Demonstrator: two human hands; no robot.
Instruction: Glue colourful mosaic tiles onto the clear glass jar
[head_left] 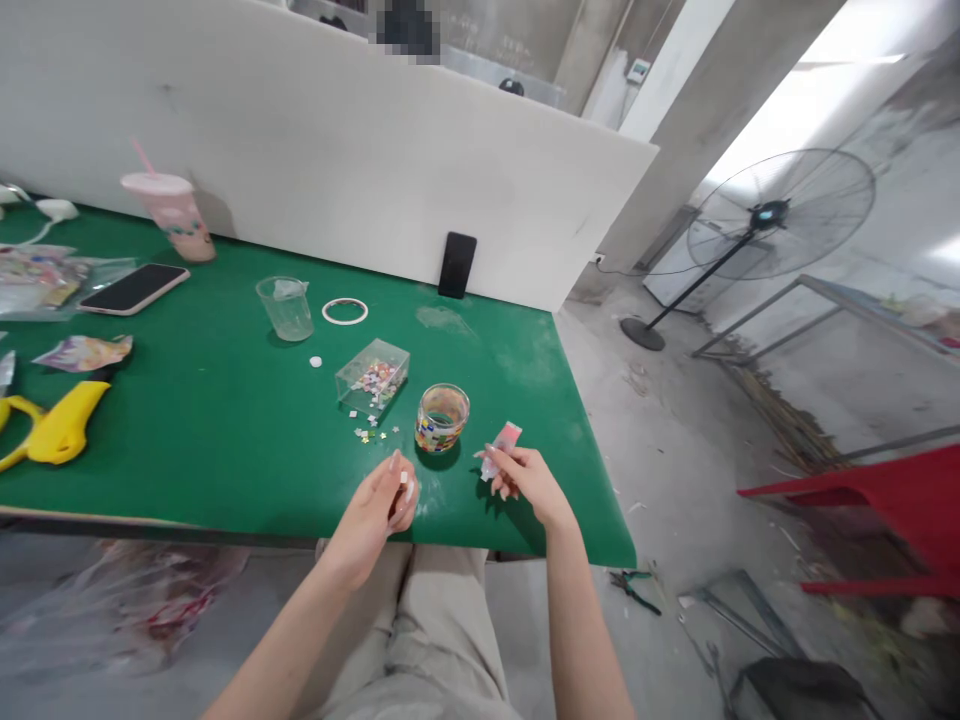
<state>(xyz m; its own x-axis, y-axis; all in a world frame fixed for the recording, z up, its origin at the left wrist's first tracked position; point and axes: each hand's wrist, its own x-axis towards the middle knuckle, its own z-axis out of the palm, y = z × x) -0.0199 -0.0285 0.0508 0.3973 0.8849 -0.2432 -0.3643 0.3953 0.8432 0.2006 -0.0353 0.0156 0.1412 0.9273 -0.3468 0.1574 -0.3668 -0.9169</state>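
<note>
pale trousers lie nearest — beyond, the left hand, curled, pinches a white piece; the right hand, half-closed, holds a pinkish tube — the mosaic glass stands farther, between them.

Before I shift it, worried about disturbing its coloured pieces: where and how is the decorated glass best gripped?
Probably pinch the decorated glass by its rim, from above: it stands upright, open-mouthed, with coloured pieces around the wall below.
</note>
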